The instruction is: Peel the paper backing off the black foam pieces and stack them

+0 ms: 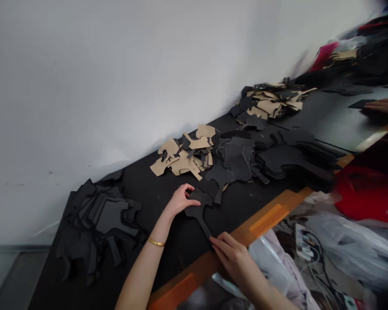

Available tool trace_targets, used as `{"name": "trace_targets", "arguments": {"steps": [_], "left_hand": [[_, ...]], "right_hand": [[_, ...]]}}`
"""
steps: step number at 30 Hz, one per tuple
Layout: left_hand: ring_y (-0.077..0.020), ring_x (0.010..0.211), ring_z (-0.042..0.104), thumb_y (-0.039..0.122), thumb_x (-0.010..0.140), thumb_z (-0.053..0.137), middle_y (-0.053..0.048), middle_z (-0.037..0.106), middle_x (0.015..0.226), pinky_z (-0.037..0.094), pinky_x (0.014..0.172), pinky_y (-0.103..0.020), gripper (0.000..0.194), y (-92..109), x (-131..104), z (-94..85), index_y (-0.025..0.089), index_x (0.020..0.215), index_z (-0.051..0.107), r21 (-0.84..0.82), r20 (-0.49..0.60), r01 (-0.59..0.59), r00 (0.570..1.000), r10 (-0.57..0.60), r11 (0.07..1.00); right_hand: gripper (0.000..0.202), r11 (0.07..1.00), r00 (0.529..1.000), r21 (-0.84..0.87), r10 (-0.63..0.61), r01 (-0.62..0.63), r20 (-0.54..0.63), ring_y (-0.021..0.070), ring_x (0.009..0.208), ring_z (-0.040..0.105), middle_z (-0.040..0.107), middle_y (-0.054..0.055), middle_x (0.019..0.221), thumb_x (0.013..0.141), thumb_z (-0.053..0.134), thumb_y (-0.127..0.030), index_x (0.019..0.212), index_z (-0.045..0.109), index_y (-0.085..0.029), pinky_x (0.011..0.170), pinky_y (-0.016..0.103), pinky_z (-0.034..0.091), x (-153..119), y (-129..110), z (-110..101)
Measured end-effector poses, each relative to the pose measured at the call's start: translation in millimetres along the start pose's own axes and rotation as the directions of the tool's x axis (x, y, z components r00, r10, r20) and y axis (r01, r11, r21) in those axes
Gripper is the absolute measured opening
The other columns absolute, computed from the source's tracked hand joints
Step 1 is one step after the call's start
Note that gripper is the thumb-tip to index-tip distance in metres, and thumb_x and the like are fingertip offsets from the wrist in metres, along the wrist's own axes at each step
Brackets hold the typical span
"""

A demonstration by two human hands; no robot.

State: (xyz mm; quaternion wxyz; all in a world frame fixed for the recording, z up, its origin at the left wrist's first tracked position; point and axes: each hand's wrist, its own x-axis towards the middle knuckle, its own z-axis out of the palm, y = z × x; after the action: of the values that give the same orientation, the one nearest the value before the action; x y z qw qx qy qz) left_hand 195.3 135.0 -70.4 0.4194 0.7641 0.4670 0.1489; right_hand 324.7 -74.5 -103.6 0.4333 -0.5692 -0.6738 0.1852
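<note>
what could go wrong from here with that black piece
The black piece has a narrow neck that might bend if the right hand pushes its end. The dark stack is uneven, and the left forearm could brush it. The loose tan pieces lie jumbled, so a nudge might scatter them.

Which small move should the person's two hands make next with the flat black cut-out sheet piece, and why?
Probably raise the flat black cut-out sheet piece level, both hands together. The left hand is at its broad end and the right hand at its slim end; the narrow stretch between might bend if only one end rose.
</note>
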Motion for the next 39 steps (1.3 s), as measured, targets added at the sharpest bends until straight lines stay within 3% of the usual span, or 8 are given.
{"name": "trace_targets", "arguments": {"steps": [7, 19, 25, 29, 34, 39], "left_hand": [[-0.0145, 0.072, 0.053, 0.030, 0.048, 0.085, -0.001, 0.057, 0.090, 0.044, 0.066, -0.026, 0.052, 4.9, -1.9, -1.3, 0.018, 0.092, 0.061, 0.010, -0.003, 0.000, 1.000, 0.000, 1.000], [-0.0148, 0.072, 0.053, 0.032, 0.047, 0.086, -0.001, 0.057, 0.091, 0.045, 0.066, -0.027, 0.052, 2.2, -0.6, -0.2, 0.020, 0.090, 0.060, 0.046, -0.015, -0.040, 0.999, 0.041, 0.998], [-0.0158, 0.075, 0.053, 0.035, 0.049, 0.085, -0.001, 0.055, 0.091, 0.046, 0.070, -0.029, 0.052, -2.9, -0.2, 1.2, 0.021, 0.091, 0.059, 0.088, -0.015, -0.091, 0.996, 0.093, 0.992], [-0.0161, 0.075, 0.052, 0.032, 0.053, 0.084, -0.001, 0.053, 0.090, 0.046, 0.071, -0.029, 0.048, 2.5, -4.0, 1.2, 0.021, 0.092, 0.059, 0.163, -0.016, -0.120, 0.992, 0.124, 0.979], [-0.0167, 0.077, 0.052, 0.031, 0.058, 0.081, -0.001, 0.050, 0.091, 0.046, 0.074, -0.030, 0.042, 15.9, -11.4, 0.3, 0.022, 0.094, 0.059, 0.223, -0.018, -0.113, 0.993, 0.120, 0.968], [-0.0279, 0.100, 0.051, 0.042, 0.057, 0.080, -0.005, 0.050, 0.106, 0.044, 0.081, -0.036, 0.046, 18.1, -13.8, -5.1, 0.027, 0.097, 0.061, 0.486, -0.058, -0.056, 0.994, 0.096, 0.872]], "right_hand": [[0.041, 0.998, 1.000, -0.058, 0.002, 0.000, 0.030, 0.0143, 0.063, 0.060, 0.057, 0.005, 0.076, 0.100, 0.027, -0.025, 0.089, 0.066, -0.017, 0.057, 0.023, 0.051, 4.0, -0.7, 0.6], [0.028, 0.976, 0.979, -0.202, 0.119, -0.083, 0.169, 0.0137, 0.059, 0.060, 0.057, 0.004, 0.075, 0.090, 0.040, -0.007, 0.080, 0.064, -0.017, 0.054, 0.022, 0.046, 8.2, 0.8, -0.3], [0.041, 0.923, 0.938, -0.385, 0.139, -0.007, 0.317, 0.0153, 0.062, 0.061, 0.059, 0.006, 0.082, 0.075, 0.044, 0.007, 0.102, 0.066, -0.014, 0.057, 0.023, 0.047, 2.3, 3.2, 1.0], [0.053, 0.867, 0.947, -0.492, 0.092, 0.076, 0.309, 0.0195, 0.074, 0.063, 0.062, 0.009, 0.086, 0.069, 0.045, 0.009, 0.117, 0.060, -0.008, 0.065, 0.026, 0.049, -9.0, 6.5, 8.0], [0.041, 0.855, 0.953, -0.501, 0.029, 0.133, 0.302, 0.0179, 0.070, 0.062, 0.063, 0.008, 0.083, 0.078, 0.047, 0.003, 0.113, 0.062, -0.010, 0.064, 0.024, 0.049, -10.2, 9.8, 9.6], [0.039, 0.850, 0.957, -0.494, -0.037, 0.182, 0.288, 0.0170, 0.070, 0.062, 0.065, 0.007, 0.085, 0.077, 0.049, 0.004, 0.109, 0.063, -0.012, 0.065, 0.023, 0.050, -7.0, 11.0, 9.0]]}}
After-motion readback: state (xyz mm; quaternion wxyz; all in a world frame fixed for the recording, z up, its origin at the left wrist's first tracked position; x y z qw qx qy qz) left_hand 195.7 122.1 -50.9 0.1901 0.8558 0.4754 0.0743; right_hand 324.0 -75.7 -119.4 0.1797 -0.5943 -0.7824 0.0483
